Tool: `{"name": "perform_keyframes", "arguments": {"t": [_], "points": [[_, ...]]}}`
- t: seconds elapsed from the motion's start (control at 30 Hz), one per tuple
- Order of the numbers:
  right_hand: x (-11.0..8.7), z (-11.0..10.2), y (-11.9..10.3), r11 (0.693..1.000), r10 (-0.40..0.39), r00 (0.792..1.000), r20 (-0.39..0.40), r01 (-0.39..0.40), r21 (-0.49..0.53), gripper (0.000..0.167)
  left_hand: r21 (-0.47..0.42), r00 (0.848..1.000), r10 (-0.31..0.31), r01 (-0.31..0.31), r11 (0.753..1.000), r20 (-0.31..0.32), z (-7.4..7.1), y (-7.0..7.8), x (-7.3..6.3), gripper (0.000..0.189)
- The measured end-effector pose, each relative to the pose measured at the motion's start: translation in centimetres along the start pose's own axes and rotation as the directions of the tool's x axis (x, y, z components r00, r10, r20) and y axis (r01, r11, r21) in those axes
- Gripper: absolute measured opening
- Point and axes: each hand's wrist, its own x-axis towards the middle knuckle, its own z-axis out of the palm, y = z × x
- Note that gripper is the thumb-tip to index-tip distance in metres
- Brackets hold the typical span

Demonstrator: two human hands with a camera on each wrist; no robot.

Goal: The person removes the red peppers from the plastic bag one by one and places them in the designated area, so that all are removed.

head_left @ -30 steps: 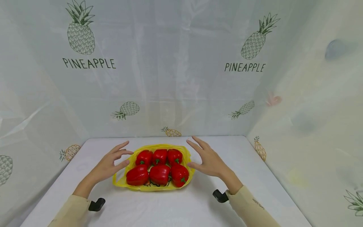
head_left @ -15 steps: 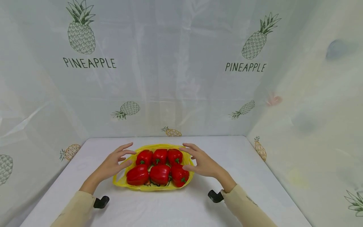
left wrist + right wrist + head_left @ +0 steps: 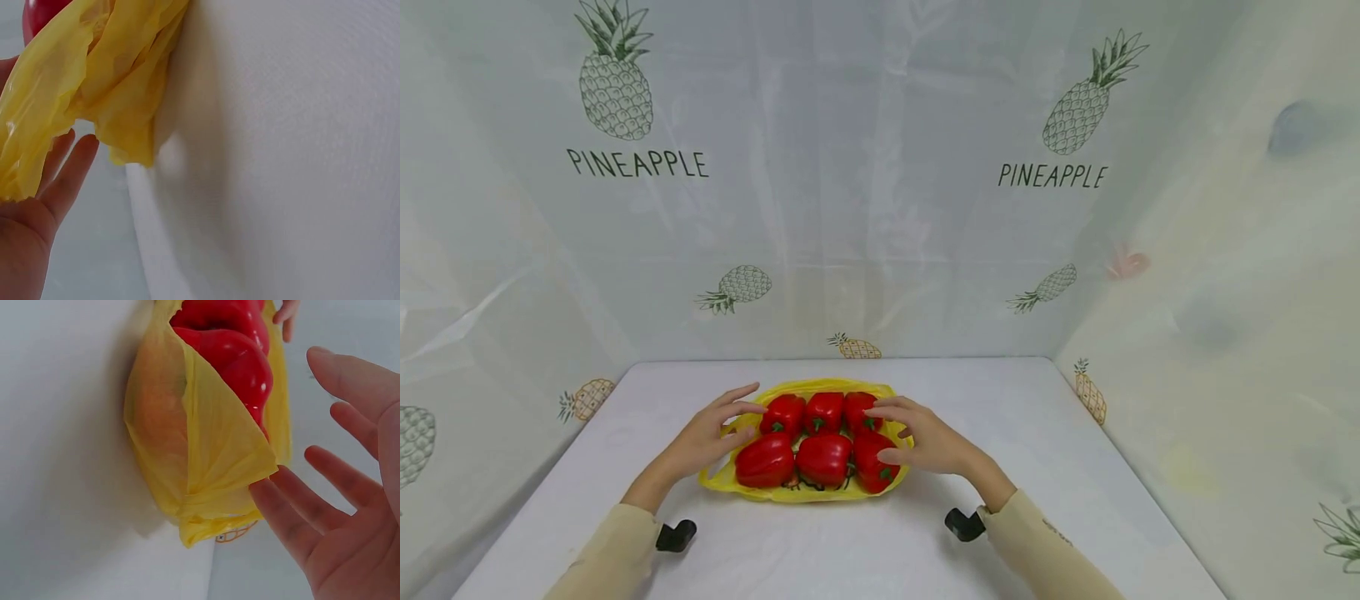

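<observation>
The left hand (image 3: 710,440) and right hand (image 3: 931,437), fingers spread and gripping nothing, flank, on the white table (image 3: 808,550), the yellow bag (image 3: 219,444), which, being thin and slack, could tear if pulled unevenly, letting the red peppers (image 3: 824,460) roll out.

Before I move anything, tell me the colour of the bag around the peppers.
Yellow. The bag shows best in the right wrist view.

We've got glossy, smooth bell peppers (image 3: 824,460) by the right hand (image 3: 928,437). Thin, crinkled, translucent plastic bag (image 3: 56,81) at the left hand (image 3: 703,437). Below both hands, matt, finely textured table covering (image 3: 300,125); beyond them, plastic-looking curtain (image 3: 850,208), smooth, faint sheen.
</observation>
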Motion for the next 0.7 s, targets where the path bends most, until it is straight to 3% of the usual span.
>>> {"name": "perform_keyframes", "arguments": {"t": [0.2,0.7], "points": [[0.0,0.4,0.1,1.000,-0.005,0.999,0.039,0.005,0.001,0.059,-0.006,1.000,-0.013,0.013,1.000,0.008,0.3,-0.1,-0.2,0.033],[0.2,1.3,0.6,0.994,0.042,0.996,0.081,-0.034,-0.105,0.046,-0.030,0.999,-0.014,0.016,0.999,0.035,0.1,0.2,-0.4,0.033]]}}
